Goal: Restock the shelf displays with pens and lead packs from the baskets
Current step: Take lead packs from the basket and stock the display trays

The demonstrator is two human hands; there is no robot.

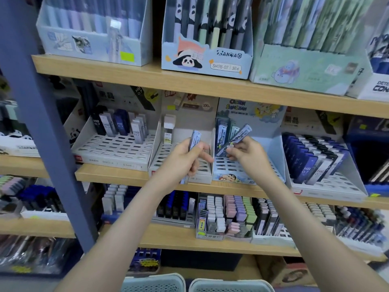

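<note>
on my feed four slotted trays stand side by side on the middle shelf (117, 175). the far-left tray (117, 150) has packs standing in its back rows. in the second tray (166, 157), just right of it, a single pack (168, 131) stands upright at the back. my left hand (185, 159) is in front of that tray, with the left pack (195, 139) upright in it. my right hand (246, 152) is over the third tray (252, 169), with the right pack (240, 137) tilted above its back rows. the far-right tray (328, 190) has packs in its back and middle rows. the panda box (206, 60) sits on the shelf above. the left basket (153, 283) and right basket (229, 285) sit side by side at the bottom.
</note>
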